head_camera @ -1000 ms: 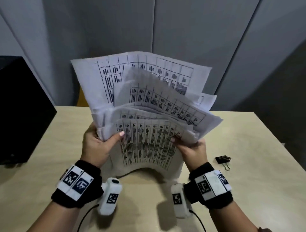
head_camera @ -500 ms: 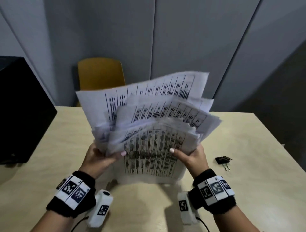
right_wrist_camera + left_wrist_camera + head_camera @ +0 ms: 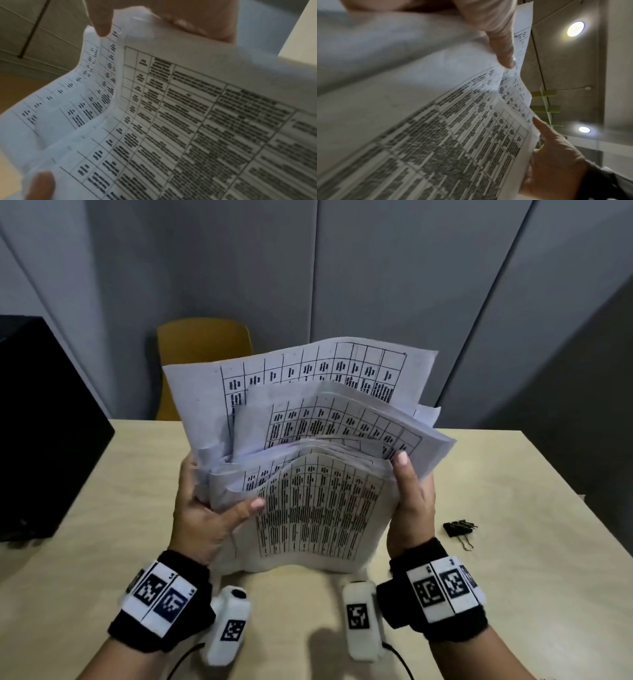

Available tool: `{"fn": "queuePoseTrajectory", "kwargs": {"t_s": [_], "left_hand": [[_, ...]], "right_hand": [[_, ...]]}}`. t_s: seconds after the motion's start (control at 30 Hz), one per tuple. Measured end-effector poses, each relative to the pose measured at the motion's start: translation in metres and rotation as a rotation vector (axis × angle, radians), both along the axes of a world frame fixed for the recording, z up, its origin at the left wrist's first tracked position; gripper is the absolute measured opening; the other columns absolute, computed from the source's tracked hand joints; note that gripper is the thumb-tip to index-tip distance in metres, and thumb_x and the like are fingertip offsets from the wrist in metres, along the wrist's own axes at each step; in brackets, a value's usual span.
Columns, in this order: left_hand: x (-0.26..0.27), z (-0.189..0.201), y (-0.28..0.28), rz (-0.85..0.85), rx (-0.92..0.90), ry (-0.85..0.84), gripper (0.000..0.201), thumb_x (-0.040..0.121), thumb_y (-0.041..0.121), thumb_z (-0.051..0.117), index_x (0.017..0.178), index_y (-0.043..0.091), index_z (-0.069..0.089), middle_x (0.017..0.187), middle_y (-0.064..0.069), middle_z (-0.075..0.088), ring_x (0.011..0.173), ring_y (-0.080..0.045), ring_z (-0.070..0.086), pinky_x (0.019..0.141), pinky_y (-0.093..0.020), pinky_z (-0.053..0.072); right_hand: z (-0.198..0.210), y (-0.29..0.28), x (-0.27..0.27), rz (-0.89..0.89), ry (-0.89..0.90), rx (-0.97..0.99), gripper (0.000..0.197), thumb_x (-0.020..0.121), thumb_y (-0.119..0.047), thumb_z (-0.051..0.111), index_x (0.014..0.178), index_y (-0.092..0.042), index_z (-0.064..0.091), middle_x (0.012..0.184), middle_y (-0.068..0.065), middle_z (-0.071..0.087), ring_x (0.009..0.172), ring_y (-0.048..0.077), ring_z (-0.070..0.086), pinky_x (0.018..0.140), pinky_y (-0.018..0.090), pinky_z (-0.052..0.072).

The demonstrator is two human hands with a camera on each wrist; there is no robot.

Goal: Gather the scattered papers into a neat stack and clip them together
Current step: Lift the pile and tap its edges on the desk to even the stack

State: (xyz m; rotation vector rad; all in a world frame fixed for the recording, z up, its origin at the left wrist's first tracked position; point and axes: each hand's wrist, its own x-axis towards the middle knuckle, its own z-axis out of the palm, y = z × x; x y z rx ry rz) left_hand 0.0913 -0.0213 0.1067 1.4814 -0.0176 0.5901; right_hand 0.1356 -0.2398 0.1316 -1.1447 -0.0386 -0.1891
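I hold a loose bundle of printed papers (image 3: 318, 460) upright, its lower edge down at the wooden table (image 3: 513, 594). The sheets carry tables and stand uneven, some sticking up higher at the back. My left hand (image 3: 209, 505) grips the bundle's left side, thumb across the front sheet. My right hand (image 3: 409, 501) grips the right edge, thumb up along the paper. The wrist views show the papers (image 3: 453, 135) (image 3: 188, 121) close up with fingers on their edges. A black binder clip (image 3: 459, 527) lies on the table right of my right hand.
A black box (image 3: 41, 426) stands on the table's left side. An orange chair (image 3: 202, 350) is behind the far edge, in front of grey wall panels. Bare tabletop extends to the right, around the clip.
The bundle has come up again after dropping toward the table. My right hand slid higher along the right edge, and the left hand also rose a little.
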Motion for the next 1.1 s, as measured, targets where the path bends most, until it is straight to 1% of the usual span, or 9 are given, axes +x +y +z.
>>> {"fn": "queuePoseTrajectory", "kwargs": {"t_s": [0.2,0.33,0.43,0.53,0.63,0.7,0.83,1.0,1.1], "left_hand": [[-0.005,0.024,-0.026,0.201,-0.149,-0.079,0.097,0.039,0.079,0.068,0.113,0.025,0.034,0.082,0.034,0.068,0.073,0.012,0.064,0.063,-0.008,0.049],[-0.002,0.021,-0.026,0.328,-0.156,-0.070,0.056,0.057,0.057,0.062,0.102,0.030,0.043,0.070,0.021,0.070,0.066,0.011,0.063,0.061,-0.009,0.048],[-0.001,0.020,-0.021,0.357,-0.188,-0.071,0.049,0.061,0.057,0.054,0.100,0.028,0.046,0.068,0.026,0.068,0.065,0.011,0.060,0.067,-0.018,0.048],[-0.002,0.026,-0.028,0.324,-0.187,-0.089,0.073,0.053,0.071,0.061,0.102,0.019,0.046,0.072,0.011,0.064,0.062,0.010,0.060,0.059,-0.014,0.048],[0.004,0.020,-0.024,0.353,-0.190,-0.040,0.044,0.057,0.060,0.063,0.077,0.022,0.053,0.065,0.013,0.061,0.058,0.006,0.056,0.056,-0.015,0.045],[0.008,0.016,-0.019,0.378,-0.217,-0.029,0.034,0.063,0.056,0.058,0.069,0.023,0.053,0.067,0.010,0.059,0.066,-0.005,0.054,0.063,-0.023,0.045],[0.005,0.021,-0.026,0.244,-0.233,-0.053,0.049,0.059,0.059,0.062,0.094,0.026,0.051,0.089,0.006,0.060,0.079,-0.006,0.062,0.071,-0.026,0.050],[0.001,0.000,-0.008,0.056,-0.089,0.163,0.074,0.055,0.018,0.084,0.117,0.028,0.045,0.110,0.008,0.061,0.096,-0.006,0.065,0.074,-0.017,0.054],[0.003,-0.020,0.000,0.094,0.010,0.294,0.033,0.070,0.006,0.072,0.100,0.014,0.062,0.082,0.012,0.071,0.092,-0.013,0.064,0.065,-0.011,0.049]], "right_hand": [[0.000,0.007,0.001,-0.077,0.045,0.040,0.040,0.071,-0.028,0.060,0.108,-0.014,0.055,0.099,0.013,0.062,0.091,0.028,0.061,0.082,0.046,0.053],[0.000,0.010,0.001,-0.121,0.009,0.006,0.031,0.063,-0.038,0.069,0.088,-0.025,0.055,0.092,0.009,0.064,0.088,0.031,0.062,0.077,0.042,0.054],[-0.001,0.008,0.003,-0.152,0.038,0.025,0.037,0.058,-0.043,0.072,0.083,-0.022,0.054,0.084,0.004,0.062,0.082,0.025,0.060,0.072,0.038,0.053],[0.001,0.014,0.001,-0.145,0.011,0.006,0.043,0.054,-0.054,0.078,0.079,-0.027,0.056,0.082,0.002,0.064,0.080,0.023,0.062,0.077,0.044,0.055],[-0.002,0.016,0.004,-0.144,0.044,0.008,0.028,0.063,-0.037,0.072,0.078,-0.020,0.057,0.079,0.005,0.063,0.079,0.025,0.060,0.084,0.057,0.053],[-0.005,0.014,0.006,-0.141,0.068,0.011,0.032,0.057,-0.046,0.074,0.072,-0.022,0.059,0.079,0.007,0.062,0.078,0.026,0.059,0.084,0.061,0.051],[-0.005,0.015,0.004,-0.062,0.016,-0.001,0.054,0.047,-0.064,0.078,0.080,-0.026,0.058,0.085,0.005,0.064,0.080,0.024,0.062,0.080,0.045,0.053],[-0.026,-0.003,0.007,0.106,-0.048,-0.310,0.053,0.071,-0.006,0.077,0.113,-0.009,0.045,0.106,0.003,0.066,0.096,0.014,0.066,0.083,0.027,0.055],[-0.047,-0.009,0.010,0.150,-0.016,-0.441,0.030,0.076,0.008,0.067,0.094,-0.014,0.058,0.080,-0.012,0.073,0.078,-0.002,0.066,0.069,0.014,0.052]]}}
